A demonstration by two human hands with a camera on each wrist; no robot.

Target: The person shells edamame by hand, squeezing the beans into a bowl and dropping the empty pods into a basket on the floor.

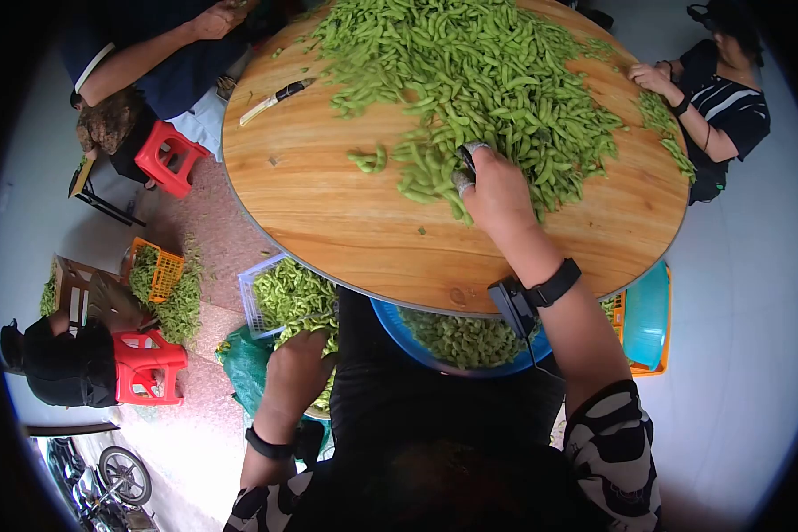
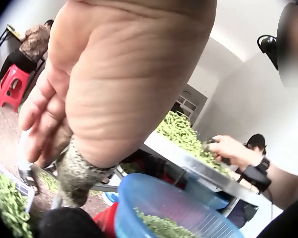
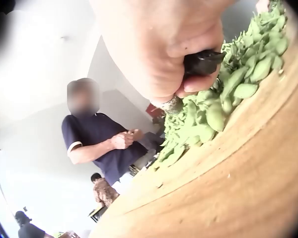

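My right hand (image 1: 496, 191) reaches into the front edge of a big heap of green soybean pods (image 1: 470, 62) on a round wooden table (image 1: 355, 235). Its fingers are curled round a black handle (image 3: 202, 63); whatever the handle belongs to is hidden. Grey-white wrapping covers its thumb tip (image 3: 169, 105). Low beside my left leg, my left hand (image 1: 294, 377) hangs over a crate of pods (image 1: 293, 297). In the left wrist view its fingers (image 2: 44, 116) are loosely bent with nothing visible in them, and a speckled cover wraps the thumb (image 2: 77, 168).
A knife (image 1: 275, 102) lies on the table's left side. Under the near rim sits a blue basin (image 1: 390, 332) holding pods. A green bag (image 1: 244, 363) stands by the crate. People sit or stand around, with red stools (image 1: 168, 160) at left and a teal tub (image 1: 647, 319) at right.
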